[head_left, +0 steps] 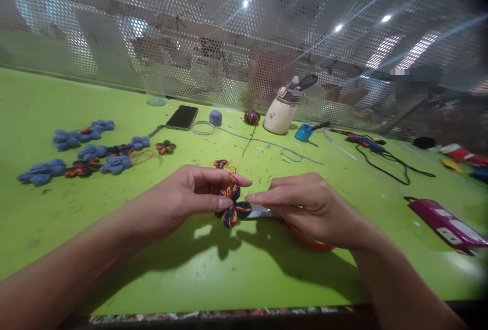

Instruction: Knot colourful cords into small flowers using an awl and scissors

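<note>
A multicoloured yarn flower (231, 220) with looped petals is pinched between the thumb and fingers of my left hand (190, 192). A strand of yarn rises from it near the left fingertips. My right hand (305, 203) is closed, its index fingertip at the flower's right edge. What those fingers pinch, if anything, is hidden. Beneath the right hand are scissors with red handles (310, 241); their blades point left towards the flower, and whether the hand touches them I cannot tell. Just beyond my left hand lies a smaller multicoloured yarn piece (221, 163).
Left on the green table (57, 248) are rows of blue and multicoloured yarn flowers (114, 163). Farther back stand a phone (182, 117), blue yarn ball (215, 117), multicoloured yarn ball (252, 117), white bottle (280, 114) and turquoise pot (304, 132). A magenta power strip (446, 223) lies right.
</note>
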`<state>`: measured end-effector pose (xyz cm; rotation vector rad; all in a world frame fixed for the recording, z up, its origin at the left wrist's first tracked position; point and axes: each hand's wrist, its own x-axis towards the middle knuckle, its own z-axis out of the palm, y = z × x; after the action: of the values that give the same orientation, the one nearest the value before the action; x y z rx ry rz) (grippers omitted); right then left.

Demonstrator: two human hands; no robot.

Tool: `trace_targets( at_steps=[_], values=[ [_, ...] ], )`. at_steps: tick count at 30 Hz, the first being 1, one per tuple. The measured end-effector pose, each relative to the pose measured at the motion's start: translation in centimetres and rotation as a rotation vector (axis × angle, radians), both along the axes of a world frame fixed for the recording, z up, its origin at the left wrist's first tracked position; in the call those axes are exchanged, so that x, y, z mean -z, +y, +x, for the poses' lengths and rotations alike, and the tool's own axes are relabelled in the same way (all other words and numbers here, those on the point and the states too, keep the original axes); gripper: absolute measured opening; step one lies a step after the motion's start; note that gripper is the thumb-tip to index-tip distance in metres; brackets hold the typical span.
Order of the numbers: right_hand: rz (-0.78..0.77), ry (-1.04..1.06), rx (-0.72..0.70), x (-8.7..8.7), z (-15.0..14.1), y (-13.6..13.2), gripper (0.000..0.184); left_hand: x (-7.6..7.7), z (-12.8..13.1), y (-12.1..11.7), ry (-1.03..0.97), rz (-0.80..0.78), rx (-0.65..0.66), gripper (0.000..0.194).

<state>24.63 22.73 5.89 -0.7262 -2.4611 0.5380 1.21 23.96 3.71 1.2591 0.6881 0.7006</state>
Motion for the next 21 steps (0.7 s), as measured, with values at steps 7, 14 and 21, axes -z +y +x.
trace_targets(
  at_steps=[7, 14, 21],
  values=[
    [0.017, -0.003, -0.007, 0.14, -0.02, -0.12, 0.029, 0.02, 0.14, -0.05, 0.021, 0.001, -0.013, 0.030],
    [0.033, -0.067, 0.012, 0.02, -0.13, -0.48, 0.030, 0.20, 0.06, -0.02, 0.020, 0.003, 0.001, 0.029],
    [0.100, -0.145, 0.047, -0.05, -0.35, -0.71, 0.036, 0.26, 0.14, -0.03, 0.007, 0.000, -0.008, 0.027]
  ],
)
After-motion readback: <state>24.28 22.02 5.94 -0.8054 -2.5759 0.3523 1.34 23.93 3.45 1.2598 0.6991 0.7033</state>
